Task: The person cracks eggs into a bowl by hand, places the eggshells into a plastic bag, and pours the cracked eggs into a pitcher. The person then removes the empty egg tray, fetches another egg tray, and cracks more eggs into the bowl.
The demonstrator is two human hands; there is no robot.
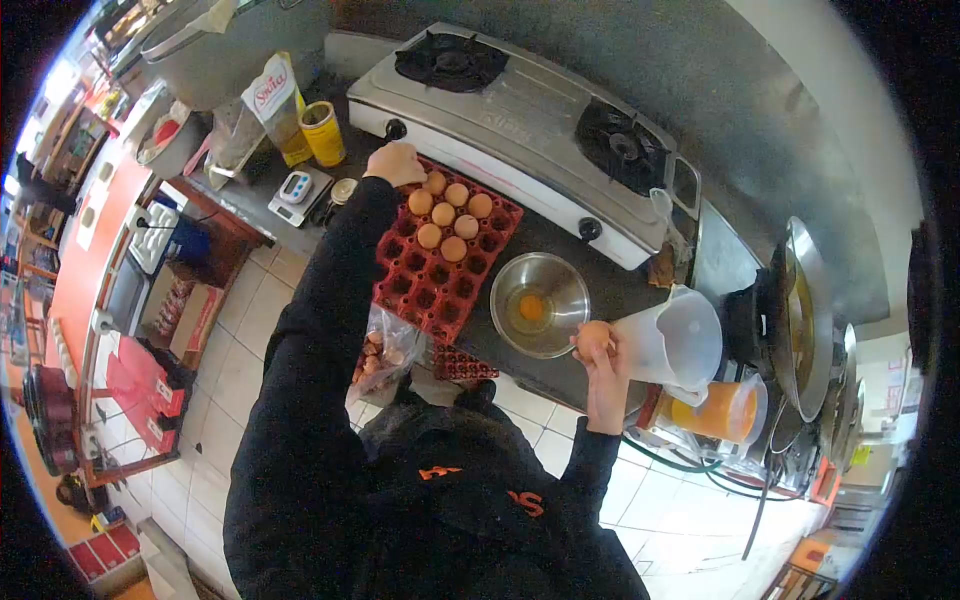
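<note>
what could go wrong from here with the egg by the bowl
The egg in the right hand might slip or crack too soon. If it breaks there, shell could fall into the bowl, where a yolk lies. The jug, close beside that hand, might get knocked.

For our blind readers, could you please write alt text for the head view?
A person's right hand holds an egg beside a bowl holding a yolk; the left hand is at a part-filled egg tray by a stove.
</note>
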